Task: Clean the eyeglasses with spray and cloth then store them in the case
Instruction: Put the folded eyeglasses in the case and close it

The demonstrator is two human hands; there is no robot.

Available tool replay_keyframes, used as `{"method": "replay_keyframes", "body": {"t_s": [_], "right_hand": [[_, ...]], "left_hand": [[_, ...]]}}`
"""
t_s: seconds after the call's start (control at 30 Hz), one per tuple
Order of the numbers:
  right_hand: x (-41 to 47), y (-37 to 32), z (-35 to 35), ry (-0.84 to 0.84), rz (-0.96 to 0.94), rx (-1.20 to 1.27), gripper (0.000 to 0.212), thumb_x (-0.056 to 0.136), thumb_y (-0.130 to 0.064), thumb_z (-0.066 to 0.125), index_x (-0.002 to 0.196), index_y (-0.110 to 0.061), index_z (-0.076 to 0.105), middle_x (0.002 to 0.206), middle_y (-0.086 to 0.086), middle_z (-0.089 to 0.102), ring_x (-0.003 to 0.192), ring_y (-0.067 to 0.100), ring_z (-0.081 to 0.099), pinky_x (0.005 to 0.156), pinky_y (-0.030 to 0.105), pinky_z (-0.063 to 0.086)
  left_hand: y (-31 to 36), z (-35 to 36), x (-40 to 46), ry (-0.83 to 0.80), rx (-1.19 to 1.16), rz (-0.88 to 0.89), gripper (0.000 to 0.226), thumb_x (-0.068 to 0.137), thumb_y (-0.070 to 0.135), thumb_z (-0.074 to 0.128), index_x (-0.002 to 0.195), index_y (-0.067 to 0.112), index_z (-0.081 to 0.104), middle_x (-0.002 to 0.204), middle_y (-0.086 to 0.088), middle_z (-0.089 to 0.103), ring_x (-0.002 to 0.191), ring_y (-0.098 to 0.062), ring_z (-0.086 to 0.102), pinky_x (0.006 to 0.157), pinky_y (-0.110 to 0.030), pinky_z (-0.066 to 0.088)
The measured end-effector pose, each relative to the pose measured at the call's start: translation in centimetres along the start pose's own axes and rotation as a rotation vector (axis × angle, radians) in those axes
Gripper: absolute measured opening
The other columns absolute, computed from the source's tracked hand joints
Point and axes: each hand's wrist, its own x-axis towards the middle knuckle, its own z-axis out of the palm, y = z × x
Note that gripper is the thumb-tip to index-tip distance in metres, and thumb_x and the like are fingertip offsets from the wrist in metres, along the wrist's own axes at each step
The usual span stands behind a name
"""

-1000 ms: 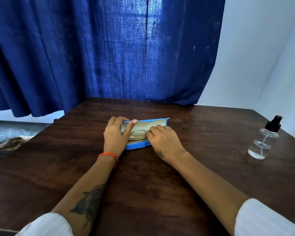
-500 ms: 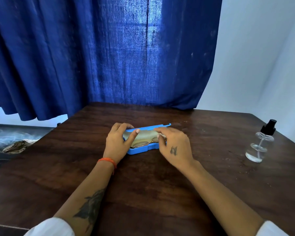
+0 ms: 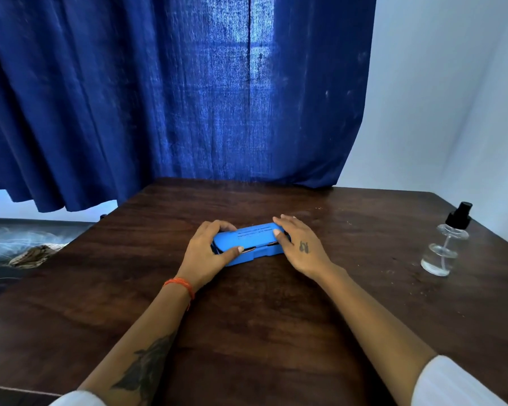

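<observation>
The case [image 3: 250, 242] lies at the middle of the tabletop [image 3: 261, 332], its long axis running left to right across my view, the right end slightly farther from me. It sits directly ahead of both hands, one at each end, so neither is clearly nearer.

Lid position: down over the base, but a narrow dark slit shows along the near edge, with something metallic glinting in it. I judge the lid not fully seated. The eyeglasses themselves are not visible; I take them to be inside, which I cannot confirm from this view.

Left hand [image 3: 207, 250]: wrapped around the left end, fingers curled over the far edge, thumb pressed along the near seam. It is grasping the case.

Right hand [image 3: 298, 244]: fingers nearly straight and laid flat over the right end, thumb tip on the lid's top surface. It presses rather than grips; it holds nothing.

Spray bottle [image 3: 446, 244]: upright, well apart to the right, untouched. No cloth in view.

Assessment: final closing step. What remains, in my judgement, is a downward press along the near edge until the slit closes.
</observation>
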Motion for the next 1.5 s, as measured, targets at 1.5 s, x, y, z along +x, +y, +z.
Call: {"method": "replay_keyframes", "body": {"t_s": [1.5], "right_hand": [[-1.9,0.6,1.3,0.138,-0.032,-0.034,0.045,0.093,-0.031,0.052,0.136,-0.019,0.044,0.147,0.000,0.038,0.136,0.018,0.030,0.109,0.035,0.032]], "left_hand": [[-0.1,0.5,-0.3,-0.146,0.105,0.005,0.026,0.085,0.020,0.063,0.110,0.019,0.055,0.135,0.008,0.049,0.136,-0.021,0.030,0.114,-0.042,0.025]]}}
